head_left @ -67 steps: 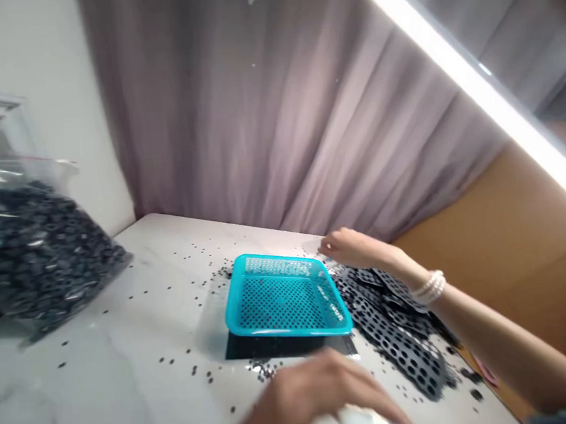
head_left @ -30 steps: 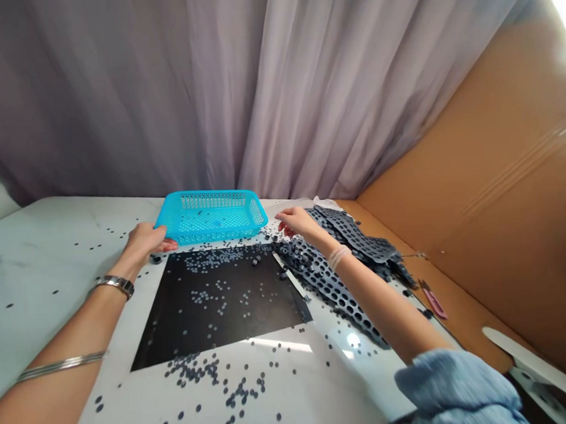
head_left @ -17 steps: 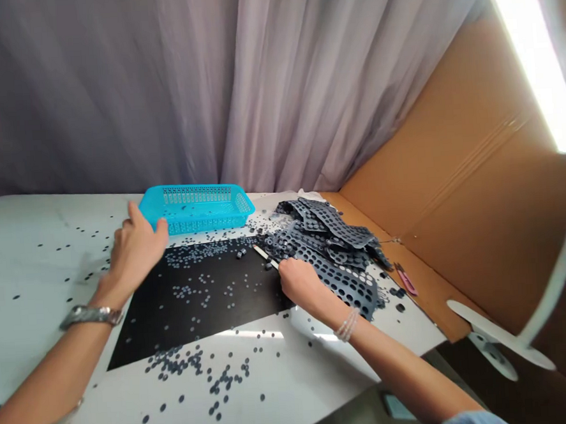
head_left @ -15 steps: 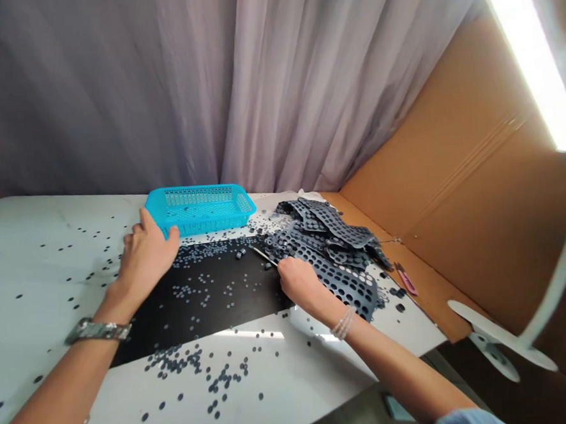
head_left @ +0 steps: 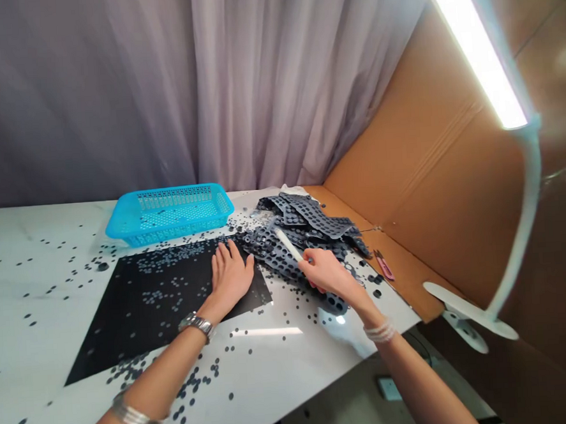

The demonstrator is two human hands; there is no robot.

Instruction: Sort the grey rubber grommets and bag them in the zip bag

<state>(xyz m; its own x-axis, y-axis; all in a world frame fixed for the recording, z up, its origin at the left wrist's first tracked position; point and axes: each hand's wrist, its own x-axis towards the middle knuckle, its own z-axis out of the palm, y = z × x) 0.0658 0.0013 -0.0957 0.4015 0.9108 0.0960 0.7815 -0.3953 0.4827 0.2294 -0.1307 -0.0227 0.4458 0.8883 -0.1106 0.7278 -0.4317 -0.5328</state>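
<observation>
The slim white stick [head_left: 289,243] slants over the perforated dark sheets [head_left: 329,219], its tip pointing away; whether it touches them I cannot tell. The right hand [head_left: 329,273] is wrapped around its near end. Apart from it, the left hand [head_left: 230,273] lies flat, fingers spread, over the black mat [head_left: 112,331], seemingly holding nothing. Small dark discs [head_left: 231,396] dot the mat and white table [head_left: 283,365]; the blue mesh basket [head_left: 169,233] stands just behind the mat. A sweep of the stick could snag a sheet's holes, and a sliding left palm could scatter loose discs, perhaps over the near edge.
</observation>
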